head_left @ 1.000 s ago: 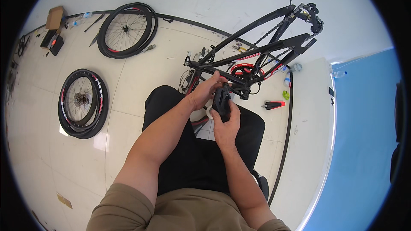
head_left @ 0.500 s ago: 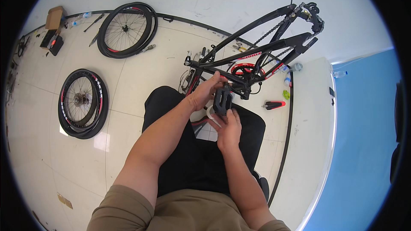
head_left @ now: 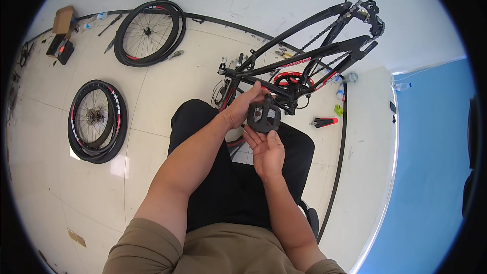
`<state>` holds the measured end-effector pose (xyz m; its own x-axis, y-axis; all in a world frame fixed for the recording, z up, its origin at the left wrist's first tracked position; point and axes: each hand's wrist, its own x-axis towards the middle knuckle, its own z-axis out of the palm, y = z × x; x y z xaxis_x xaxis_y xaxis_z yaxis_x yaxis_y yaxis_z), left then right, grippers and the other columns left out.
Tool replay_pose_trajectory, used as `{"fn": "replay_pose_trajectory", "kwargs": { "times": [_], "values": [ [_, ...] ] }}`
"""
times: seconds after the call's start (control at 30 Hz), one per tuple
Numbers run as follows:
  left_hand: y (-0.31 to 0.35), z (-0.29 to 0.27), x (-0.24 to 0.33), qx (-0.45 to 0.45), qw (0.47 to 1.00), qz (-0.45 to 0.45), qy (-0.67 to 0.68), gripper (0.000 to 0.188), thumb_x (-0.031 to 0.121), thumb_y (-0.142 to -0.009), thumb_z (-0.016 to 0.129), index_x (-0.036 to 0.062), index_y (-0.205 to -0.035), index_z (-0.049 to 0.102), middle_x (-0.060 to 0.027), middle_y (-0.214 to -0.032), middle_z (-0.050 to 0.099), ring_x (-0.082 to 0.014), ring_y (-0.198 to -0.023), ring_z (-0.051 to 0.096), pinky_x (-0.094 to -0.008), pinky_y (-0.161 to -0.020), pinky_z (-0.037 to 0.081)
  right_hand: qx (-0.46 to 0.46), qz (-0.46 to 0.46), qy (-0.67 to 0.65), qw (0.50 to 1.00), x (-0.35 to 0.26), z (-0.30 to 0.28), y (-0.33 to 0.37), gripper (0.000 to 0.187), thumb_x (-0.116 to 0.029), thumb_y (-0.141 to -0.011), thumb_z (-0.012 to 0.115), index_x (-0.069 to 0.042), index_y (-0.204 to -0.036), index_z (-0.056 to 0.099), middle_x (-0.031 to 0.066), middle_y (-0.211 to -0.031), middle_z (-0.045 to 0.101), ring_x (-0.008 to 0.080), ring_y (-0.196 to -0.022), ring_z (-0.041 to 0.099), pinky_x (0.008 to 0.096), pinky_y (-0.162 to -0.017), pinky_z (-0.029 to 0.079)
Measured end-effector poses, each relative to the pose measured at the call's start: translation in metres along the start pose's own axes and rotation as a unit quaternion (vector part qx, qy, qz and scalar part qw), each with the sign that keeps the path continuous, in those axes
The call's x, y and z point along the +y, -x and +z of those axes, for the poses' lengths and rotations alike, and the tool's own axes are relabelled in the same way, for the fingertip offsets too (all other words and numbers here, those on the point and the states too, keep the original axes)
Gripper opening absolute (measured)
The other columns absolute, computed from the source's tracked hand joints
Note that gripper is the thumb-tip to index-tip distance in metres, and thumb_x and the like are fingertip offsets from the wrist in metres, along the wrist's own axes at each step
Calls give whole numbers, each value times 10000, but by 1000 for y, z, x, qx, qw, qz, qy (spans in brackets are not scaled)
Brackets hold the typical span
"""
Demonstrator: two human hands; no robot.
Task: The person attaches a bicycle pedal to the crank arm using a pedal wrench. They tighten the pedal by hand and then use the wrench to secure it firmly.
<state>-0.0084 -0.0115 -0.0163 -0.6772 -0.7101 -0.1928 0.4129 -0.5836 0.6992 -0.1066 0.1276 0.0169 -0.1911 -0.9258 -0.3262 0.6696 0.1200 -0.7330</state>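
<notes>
A black bicycle pedal (head_left: 273, 120) stands out from the crank of a black bicycle frame (head_left: 276, 66), above my lap. My left hand (head_left: 242, 105) is closed at the pedal's upper end, by the crank arm; several of its fingertips are hidden behind these parts. From below, my right hand (head_left: 268, 153) meets the pedal's lower edge, thumb on the right corner and fingers at the left corner, palm facing up. Just beyond the pedal lies the red chainring (head_left: 288, 76), with the chain (head_left: 324, 33) running back to the rear derailleur (head_left: 374, 20).
Two wheels with tires, one farther off (head_left: 148, 33) and one at left (head_left: 96, 122), lie on the tiled floor. A saddle (head_left: 324, 122) sits right of the frame. An open cardboard box (head_left: 64, 19) and bottles are near the far wall. A white wall edge borders the right.
The pedal has turned about its axle, from edge-on to showing its broad face. My right hand's fingers have shifted along its lower edge. My left hand stays in nearly the same place.
</notes>
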Motion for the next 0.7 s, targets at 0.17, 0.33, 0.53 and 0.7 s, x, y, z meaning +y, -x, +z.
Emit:
{"fn": "replay_pose_trajectory", "kwargs": {
  "times": [0.17,0.33,0.53,0.7],
  "values": [
    [0,1,2,21,1000,-8,-17,713,697,-996,337,88,-1288,569,-80,-1284,635,-176,-1199,564,-401,-1021,415,-2,34,-57,998,-1,-5,-1,378,-220,-1101,312,41,-1340,445,239,-1285,596,405,-1189,609,514,-1011,521],
    [1,2,2,2,1000,5,-4,734,714,-990,320,96,-1312,552,-71,-1298,628,-188,-1243,527,-413,-1025,382,2,9,-23,1000,-7,8,6,397,-228,-1076,395,-9,-1403,441,198,-1318,591,371,-1193,599,486,-1044,484],
    [1,4,3,22,999,-20,-27,757,748,-969,329,112,-1316,546,-62,-1311,621,-210,-1289,467,-436,-1053,307,84,-191,460,863,6,-5,-4,563,-25,-962,627,-12,-1487,423,102,-1306,608,118,-958,655,260,-872,508],
    [2,1,3,10,999,-16,-44,757,760,-961,327,125,-1317,534,-56,-1348,597,-204,-1283,460,-448,-1030,322,163,-85,271,945,7,13,6,544,-207,-959,674,21,-1410,473,152,-1242,618,185,-989,632,342,-907,509]
  ]
}}
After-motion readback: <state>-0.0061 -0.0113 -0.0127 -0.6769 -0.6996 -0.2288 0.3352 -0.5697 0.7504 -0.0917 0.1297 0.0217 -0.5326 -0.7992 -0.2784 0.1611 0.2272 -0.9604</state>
